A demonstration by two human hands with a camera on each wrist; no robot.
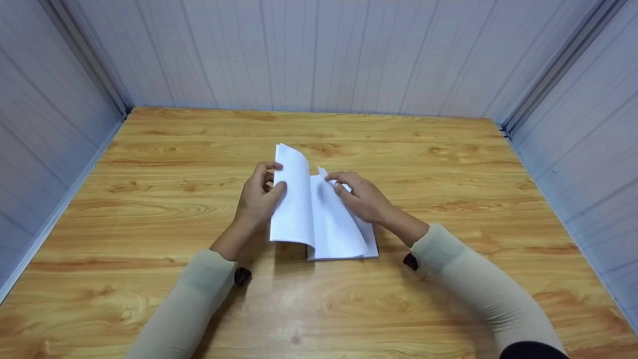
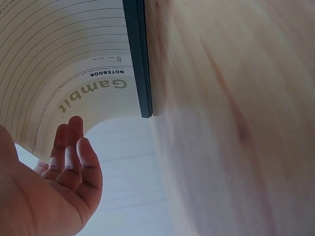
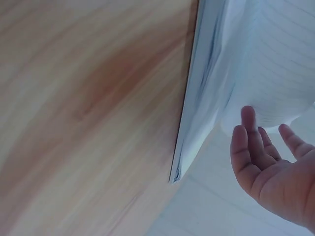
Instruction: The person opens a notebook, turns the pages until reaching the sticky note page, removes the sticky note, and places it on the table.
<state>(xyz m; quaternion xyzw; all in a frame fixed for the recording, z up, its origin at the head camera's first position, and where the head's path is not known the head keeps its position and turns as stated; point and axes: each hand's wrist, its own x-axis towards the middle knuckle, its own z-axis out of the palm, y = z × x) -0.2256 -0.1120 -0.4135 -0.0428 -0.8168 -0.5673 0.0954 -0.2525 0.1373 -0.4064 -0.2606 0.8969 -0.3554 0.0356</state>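
A notebook (image 1: 336, 224) with white lined pages lies open on the wooden table. My left hand (image 1: 256, 199) holds a raised, curved stack of its pages (image 1: 293, 204) by the left edge, thumb in front and fingers behind. In the left wrist view, the underside of that stack shows a printed page (image 2: 106, 83) reading "Gambit NOTEBOOK", beside a dark green spine (image 2: 138, 54). Over the right-hand pages, my right hand (image 1: 366, 199) pinches a lifted sheet (image 1: 339, 227) near its far edge between thumb and index finger. Its other fingers (image 3: 239, 142) are loosely bent below the sheet.
The wooden table (image 1: 174, 199) spreads around the notebook on all sides. Pale panelled walls (image 1: 319, 55) stand behind the table and along its left and right. A small black object sits at each sleeve cuff (image 1: 242, 276).
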